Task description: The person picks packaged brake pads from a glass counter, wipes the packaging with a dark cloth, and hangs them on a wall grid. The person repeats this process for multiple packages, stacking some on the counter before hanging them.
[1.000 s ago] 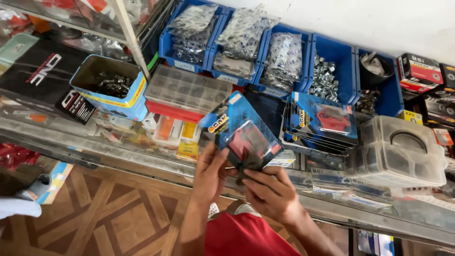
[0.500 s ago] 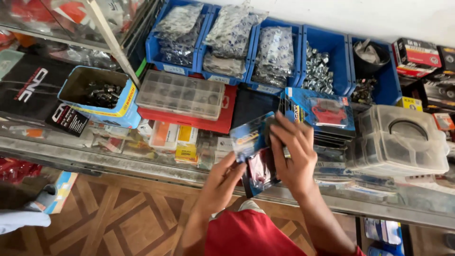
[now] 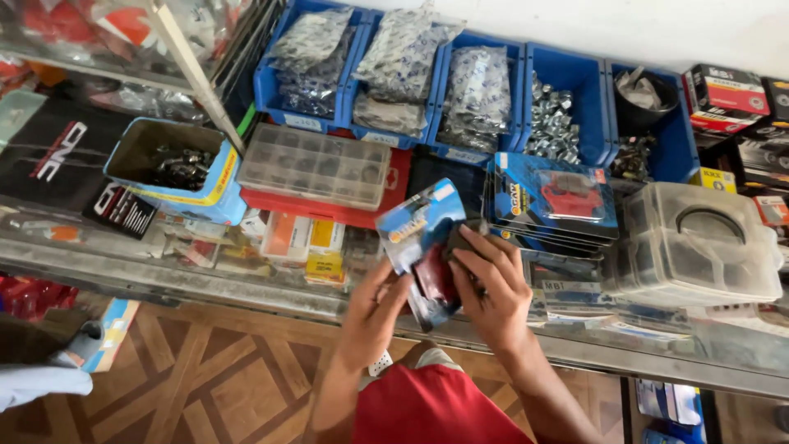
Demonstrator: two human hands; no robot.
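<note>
– While both hands meet above the glass counter (image 3: 246,275), what do they hold?
– One blue blister pack (image 3: 421,238). The left hand (image 3: 374,316) cups its lower edge, fingers half curled; the right hand (image 3: 493,288) lies over its right side, fingers closed around it.
– Anything countable nearby?
– Five blue bins (image 3: 575,82) behind; one stack of similar packs (image 3: 551,201) just right.

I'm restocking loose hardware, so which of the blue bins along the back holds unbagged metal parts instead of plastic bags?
The fourth blue bin from the left: it holds loose shiny metal pieces, while the three bins to its left are filled with clear plastic bags.
</note>
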